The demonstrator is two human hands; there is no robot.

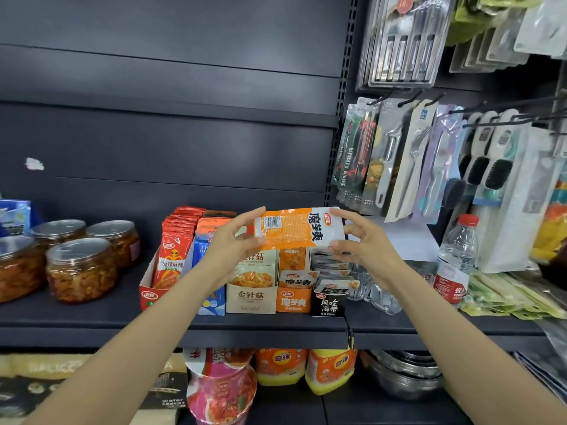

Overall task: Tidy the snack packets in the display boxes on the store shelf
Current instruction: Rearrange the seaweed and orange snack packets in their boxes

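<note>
One head-worn wide-angle view, facing forward and slightly down at the dark metal store shelf [171, 325] from close range; both forearms reach in from the lower edge; edges bend with lens distortion

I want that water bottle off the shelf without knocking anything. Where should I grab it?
Grip the water bottle round its clear upper body below the red cap, coming from the front: it stands upright, with hanging brushes behind and flat packets beside its base.

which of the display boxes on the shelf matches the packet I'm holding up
The orange display box, fourth from the left, between the beige box and the black box. Only it shares the orange packet's colour.
</note>
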